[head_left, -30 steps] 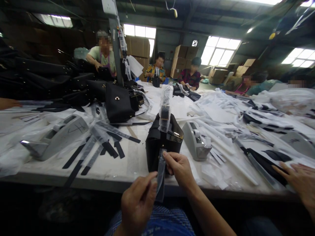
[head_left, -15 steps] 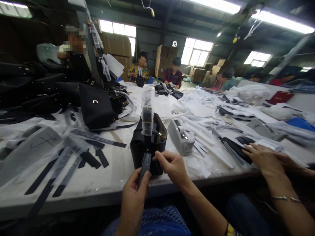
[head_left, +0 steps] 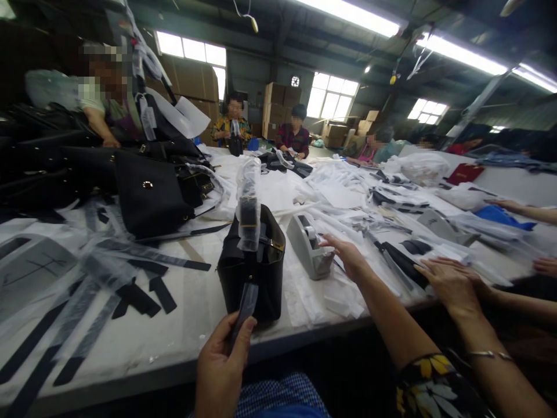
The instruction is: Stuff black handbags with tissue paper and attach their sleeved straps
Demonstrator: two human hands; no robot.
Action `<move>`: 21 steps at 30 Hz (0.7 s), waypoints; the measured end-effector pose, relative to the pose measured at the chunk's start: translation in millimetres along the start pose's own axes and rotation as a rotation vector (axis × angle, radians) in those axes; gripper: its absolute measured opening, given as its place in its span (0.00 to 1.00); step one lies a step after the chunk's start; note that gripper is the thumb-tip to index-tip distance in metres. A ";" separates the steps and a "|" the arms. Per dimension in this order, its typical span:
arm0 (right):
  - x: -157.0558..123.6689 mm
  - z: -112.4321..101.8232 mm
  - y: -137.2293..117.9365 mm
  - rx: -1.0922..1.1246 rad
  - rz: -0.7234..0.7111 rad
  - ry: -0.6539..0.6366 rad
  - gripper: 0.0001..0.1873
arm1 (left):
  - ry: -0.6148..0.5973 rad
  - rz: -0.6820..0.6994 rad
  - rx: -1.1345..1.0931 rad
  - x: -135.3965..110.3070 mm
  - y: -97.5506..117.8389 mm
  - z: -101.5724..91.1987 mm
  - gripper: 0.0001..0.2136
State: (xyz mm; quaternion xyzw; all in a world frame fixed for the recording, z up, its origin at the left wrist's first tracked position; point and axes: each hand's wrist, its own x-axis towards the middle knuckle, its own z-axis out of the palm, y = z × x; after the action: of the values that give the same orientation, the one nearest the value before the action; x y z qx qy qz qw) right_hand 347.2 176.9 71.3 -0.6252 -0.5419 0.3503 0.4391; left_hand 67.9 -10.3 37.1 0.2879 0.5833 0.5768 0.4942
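A small black handbag [head_left: 261, 278] stands upright near the table's front edge, its handle [head_left: 248, 212] wrapped in clear plastic. My left hand [head_left: 220, 366] is closed, pinching a black strap in a clear sleeve [head_left: 244, 305] that hangs down the bag's front. My right hand [head_left: 346, 255] is stretched out to the right of the bag, fingers spread and holding nothing, its fingertips right at a grey tape dispenser [head_left: 304, 244].
A co-worker's hand with a bracelet [head_left: 448, 278] rests on the table at my right. Loose black straps [head_left: 143, 293] and plastic sleeves lie at left. A larger black bag [head_left: 148, 197] and stacked bags stand behind. Several people work at the far end.
My right hand let go of the strap and moved right toward the tape dispenser. My left hand kept its pinch on the strap. The view has swung to the right.
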 end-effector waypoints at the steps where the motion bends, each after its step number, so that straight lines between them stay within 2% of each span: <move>1: -3.2 -1.8 -2.3 0.032 -0.001 -0.014 0.26 | 0.002 -0.003 0.001 0.6 -0.3 -0.1 0.27; 5: -22.1 -9.5 -14.8 0.154 -0.019 -0.040 0.22 | 0.027 -0.022 -0.008 1.9 -1.9 -0.1 0.27; 10: -47.1 -16.9 -20.6 0.320 0.005 0.021 0.21 | 0.019 -0.063 -0.010 2.2 -3.5 -0.8 0.28; 16: -63.4 -16.3 9.5 0.323 0.169 0.051 0.25 | 0.045 -0.035 0.006 1.0 -3.7 0.0 0.26; 21: -59.9 -9.4 36.3 0.278 0.191 0.098 0.26 | 0.022 -0.038 -0.020 0.0 -1.7 -1.5 0.26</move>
State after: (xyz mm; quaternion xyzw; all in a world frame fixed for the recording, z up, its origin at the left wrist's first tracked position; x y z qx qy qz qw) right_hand 359.2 115.3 38.8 -0.6234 -0.4043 0.4309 0.5121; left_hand 67.0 -11.2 35.2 0.2656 0.5883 0.5760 0.5016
